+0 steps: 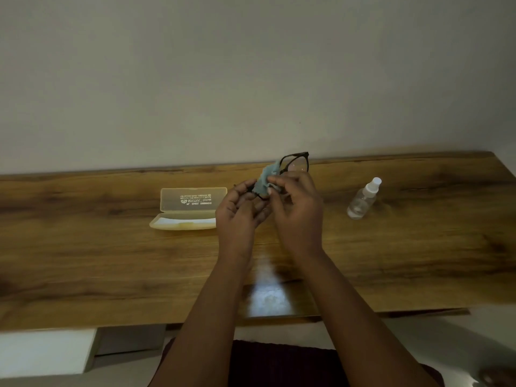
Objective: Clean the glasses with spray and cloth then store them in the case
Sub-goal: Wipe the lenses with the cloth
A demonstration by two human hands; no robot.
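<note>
person's dark-clothed lap is showing below the near edge of the wooden table (83,261). both forearms are reaching over the table's middle, hands raised above it. left hand (240,210) is pinching the glasses (294,163) at their left end, fingers curled on the dark frame. right hand (297,208) is gripping a light blue cloth (265,181), fingertips pressing it onto the left lens; hands are nearly touching. the glasses are being held in the air, tilted, right lens sticking up bare past the cloth. the translucent yellowish case (190,208) is lying open on the table just left of the left hand, lid standing up, toward the far edge. the clear spray bottle (363,199) is standing upright, white cap on, well right of the hands, toward the far right corner.
</note>
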